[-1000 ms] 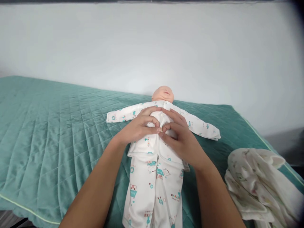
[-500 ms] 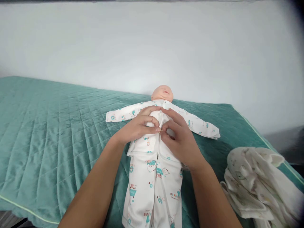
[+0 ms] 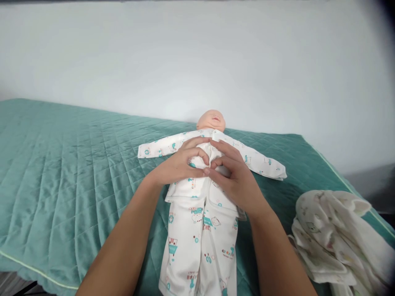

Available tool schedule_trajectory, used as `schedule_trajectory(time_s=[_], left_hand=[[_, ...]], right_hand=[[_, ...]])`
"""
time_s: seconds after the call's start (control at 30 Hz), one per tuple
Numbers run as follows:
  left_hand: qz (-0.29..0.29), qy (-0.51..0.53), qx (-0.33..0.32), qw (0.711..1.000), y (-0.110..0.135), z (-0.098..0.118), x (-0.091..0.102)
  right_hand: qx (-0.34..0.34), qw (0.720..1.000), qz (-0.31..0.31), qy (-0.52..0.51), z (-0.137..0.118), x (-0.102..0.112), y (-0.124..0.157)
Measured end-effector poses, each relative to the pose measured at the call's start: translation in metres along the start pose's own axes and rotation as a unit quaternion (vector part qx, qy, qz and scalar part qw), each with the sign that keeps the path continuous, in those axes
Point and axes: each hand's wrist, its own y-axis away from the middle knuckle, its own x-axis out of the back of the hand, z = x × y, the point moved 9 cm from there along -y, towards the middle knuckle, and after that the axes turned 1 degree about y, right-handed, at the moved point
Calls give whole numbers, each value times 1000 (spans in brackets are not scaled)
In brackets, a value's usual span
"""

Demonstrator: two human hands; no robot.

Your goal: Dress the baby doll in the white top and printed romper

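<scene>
At mid-chest, I log: left hand (image 3: 180,163), right hand (image 3: 233,172), fingertips on white printed-cloth jacket (image 3: 185,190); whether they grip, I cannot tell; right thumb newly extended to meet left, work seemingly centred there; wearer, pink smooth-headed doll (image 3: 211,119), face up on green quilted cover (image 3: 77,172).

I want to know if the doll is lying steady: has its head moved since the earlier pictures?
No, not visibly: the doll's head keeps its place against the far right corner of the quilt.
</scene>
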Motion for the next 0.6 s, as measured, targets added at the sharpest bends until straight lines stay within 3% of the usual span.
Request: schedule_trajectory(time_s=[0.13,0.2,0.3,0.37,0.4,0.47,0.6], left_hand=[[10,25,4,1000,1,4,-2],[39,66,0,997,0,4,0],[198,184,22,963,1,-12,21],[347,234,65,906,12,-35,39],[407,233,87,879,18,-45,45],[458,197,121,858,25,-55,51],[379,100,165,905,14,-56,45]], right_hand=[[-30,999,-1,-31,1,0,0],[-78,991,38,-101,12,7,1],[-185,936,207,-217,47,33,12],[-253,892,298,-227,71,46,24],[-278,882,314,-217,79,48,27],[-298,888,297,-187,87,48,26],[-265,938,197,-103,82,35,14]])
